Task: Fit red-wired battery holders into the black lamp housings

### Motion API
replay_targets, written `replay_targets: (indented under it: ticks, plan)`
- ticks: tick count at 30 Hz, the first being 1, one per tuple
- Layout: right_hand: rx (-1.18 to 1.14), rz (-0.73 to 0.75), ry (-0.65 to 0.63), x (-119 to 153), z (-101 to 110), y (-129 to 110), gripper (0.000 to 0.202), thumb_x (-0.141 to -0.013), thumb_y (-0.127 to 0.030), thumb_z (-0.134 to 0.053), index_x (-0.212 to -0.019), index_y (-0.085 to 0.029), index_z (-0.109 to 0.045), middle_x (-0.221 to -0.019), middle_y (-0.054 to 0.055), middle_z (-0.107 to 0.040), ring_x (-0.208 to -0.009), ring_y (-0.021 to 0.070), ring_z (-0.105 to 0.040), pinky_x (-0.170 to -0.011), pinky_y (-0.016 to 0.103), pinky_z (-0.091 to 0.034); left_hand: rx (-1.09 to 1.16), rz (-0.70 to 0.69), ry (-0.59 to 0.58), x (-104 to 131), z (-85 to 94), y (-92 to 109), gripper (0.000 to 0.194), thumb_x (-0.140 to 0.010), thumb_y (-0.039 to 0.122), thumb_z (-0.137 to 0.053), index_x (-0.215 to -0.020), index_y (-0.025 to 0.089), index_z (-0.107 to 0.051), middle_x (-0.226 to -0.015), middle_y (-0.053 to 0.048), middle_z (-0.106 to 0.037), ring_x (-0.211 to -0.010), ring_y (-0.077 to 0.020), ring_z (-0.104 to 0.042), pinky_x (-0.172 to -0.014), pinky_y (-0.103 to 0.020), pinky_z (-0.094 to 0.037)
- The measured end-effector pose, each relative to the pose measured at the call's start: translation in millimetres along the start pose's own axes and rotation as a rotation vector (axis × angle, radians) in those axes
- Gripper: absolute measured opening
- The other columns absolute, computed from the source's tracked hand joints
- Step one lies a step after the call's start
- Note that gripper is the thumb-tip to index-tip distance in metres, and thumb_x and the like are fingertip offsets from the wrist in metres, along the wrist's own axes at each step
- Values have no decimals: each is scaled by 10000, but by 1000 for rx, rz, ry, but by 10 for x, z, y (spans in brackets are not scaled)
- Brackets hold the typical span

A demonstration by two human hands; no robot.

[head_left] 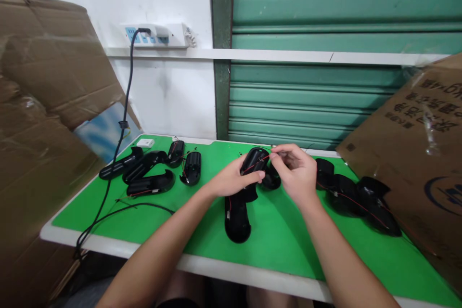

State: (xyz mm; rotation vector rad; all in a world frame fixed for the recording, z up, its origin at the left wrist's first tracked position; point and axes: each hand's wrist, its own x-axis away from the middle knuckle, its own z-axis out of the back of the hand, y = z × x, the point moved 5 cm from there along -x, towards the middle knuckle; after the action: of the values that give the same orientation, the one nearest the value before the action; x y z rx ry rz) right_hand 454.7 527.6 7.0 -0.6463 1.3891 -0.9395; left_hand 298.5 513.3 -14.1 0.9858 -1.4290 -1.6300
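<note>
My left hand (234,175) is closed around a black plastic housing (255,160), its thumb across the front. A thin red wire (260,159) runs over that housing toward my right hand (294,168), whose thumb and forefinger pinch the wire's end. Below the held piece, another black housing (237,221) lies on the green mat, partly covered by it. One more dark rounded part (271,179) sits behind, between my hands. What exactly the right fingertips hold besides the wire is too small to make out.
Several black housings (151,184) lie at the left, and several more with red wires (346,195) at the right. A black cable (126,101) hangs from the wall socket (155,34) across the table. Cardboard boxes (415,144) flank both sides; a green shutter (325,14) stands behind.
</note>
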Motion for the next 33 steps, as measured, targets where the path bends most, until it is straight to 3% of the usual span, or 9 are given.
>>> replay_targets:
  ticks: [4, 12, 19, 25, 29, 33]
  plan:
    - [-8, -7, 4, -19, 4, 7, 170, -741, -321, -690, -766, -163, -635, -655, 4, -578, -558, 61, -469, -503, 182, -369, 114, 60, 31, -3, 0, -15, 562, -854, 665, -594, -1076, 149, -591, -900, -44, -663, -772, -149, -612, -692, -265, -472]
    - [-8, -6, 0, -19, -1, -10, 178, -743, -330, -688, -782, -161, -648, -662, 8, -590, -554, 60, -478, -503, 183, -390, 110, 9, 48, -17, 24, -27, 481, -789, 535, -757, -1055, 163, -607, -877, -24, -680, -807, -148, -636, -764, -270, -494]
    - [-6, -61, -27, -30, -19, 54, 153, -707, -299, -669, -754, -156, -646, -648, 1, -583, -542, 56, -469, -511, 184, -388, 305, 77, 135, -37, 45, -71, 613, -770, 631, -728, -1120, 144, -602, -927, -67, -715, -746, -147, -673, -656, -243, -511]
    - [-47, -142, -102, -45, -53, 107, 167, -682, -308, -675, -744, -158, -635, -667, 17, -617, -576, 79, -520, -534, 199, -406, 393, 114, 205, -40, 33, -87, 541, -761, 541, -777, -1087, 162, -571, -768, -28, -708, -669, -145, -677, -637, -249, -526]
    - [-102, -138, -139, -54, -60, 108, 224, -714, -355, -720, -786, -158, -643, -664, 7, -615, -540, 62, -490, -505, 189, -379, 536, 181, 187, -41, 22, -103, 472, -789, 484, -756, -1073, 158, -567, -834, -63, -720, -645, -156, -673, -590, -282, -561]
    - [-110, -131, -102, -64, -40, 116, 271, -724, -387, -744, -815, -149, -652, -643, 3, -605, -525, 61, -493, -486, 184, -381, 579, 172, 139, -26, 10, -93, 493, -753, 401, -799, -1120, 178, -557, -1006, -76, -723, -746, -169, -697, -606, -296, -582]
